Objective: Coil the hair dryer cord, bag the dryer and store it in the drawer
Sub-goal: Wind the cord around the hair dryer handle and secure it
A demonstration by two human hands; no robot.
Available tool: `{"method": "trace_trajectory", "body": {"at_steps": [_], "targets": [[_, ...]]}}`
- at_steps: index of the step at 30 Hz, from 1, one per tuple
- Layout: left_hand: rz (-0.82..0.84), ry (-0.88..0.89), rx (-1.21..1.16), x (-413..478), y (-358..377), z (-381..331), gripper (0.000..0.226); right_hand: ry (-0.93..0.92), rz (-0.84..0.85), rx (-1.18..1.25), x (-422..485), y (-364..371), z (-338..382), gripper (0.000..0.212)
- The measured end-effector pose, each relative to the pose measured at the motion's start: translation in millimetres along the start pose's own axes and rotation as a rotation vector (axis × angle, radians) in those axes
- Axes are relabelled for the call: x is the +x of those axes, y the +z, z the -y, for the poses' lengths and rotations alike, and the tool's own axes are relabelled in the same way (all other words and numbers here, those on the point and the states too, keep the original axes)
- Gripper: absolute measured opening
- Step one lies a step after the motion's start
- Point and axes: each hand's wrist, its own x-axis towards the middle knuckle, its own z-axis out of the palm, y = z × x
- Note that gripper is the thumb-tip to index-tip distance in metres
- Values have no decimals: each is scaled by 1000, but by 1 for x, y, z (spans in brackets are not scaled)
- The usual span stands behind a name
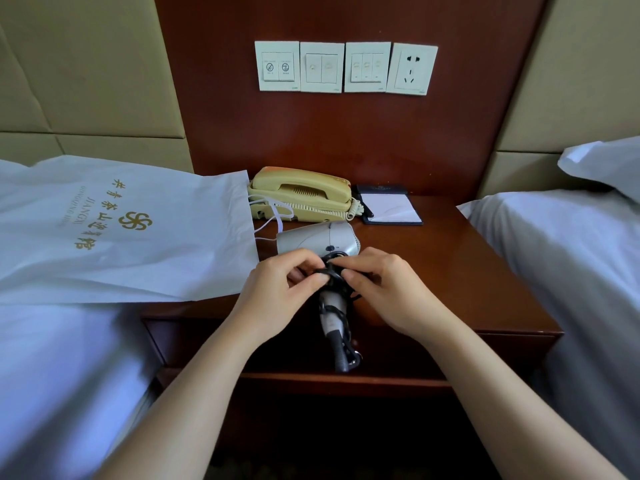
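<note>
A silver hair dryer (313, 239) lies on the wooden nightstand (450, 271), barrel pointing left, handle hanging over the front edge toward me. Its black cord (341, 320) is wound in loops around the handle. My left hand (277, 292) and my right hand (388, 289) meet at the top of the handle, and the fingertips of both pinch the cord there. A white drawstring bag (121, 230) with gold lettering lies flat at the left, half on the bed and half on the nightstand. The drawer front (415, 355) below the tabletop looks closed.
A cream telephone (301, 194) and a notepad (391, 206) sit at the back of the nightstand. Wall switches and a socket (412, 69) are above. White-sheeted beds (561, 258) flank both sides, with a pillow (606, 164) at the right.
</note>
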Motion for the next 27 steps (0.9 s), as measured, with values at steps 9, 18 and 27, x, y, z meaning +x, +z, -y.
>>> {"method": "trace_trajectory", "body": {"at_steps": [9,18,27], "targets": [[48,-269,-274,12,-4,-10,32,-87,-116,-199,-3,13,8,26],[154,-157,-191,6,-14,-13,12,-115,-134,-381,-15,11,17,24],[31,-67,70,-4,4,-18,20,-161,-46,-275,-22,9,15,24]]}}
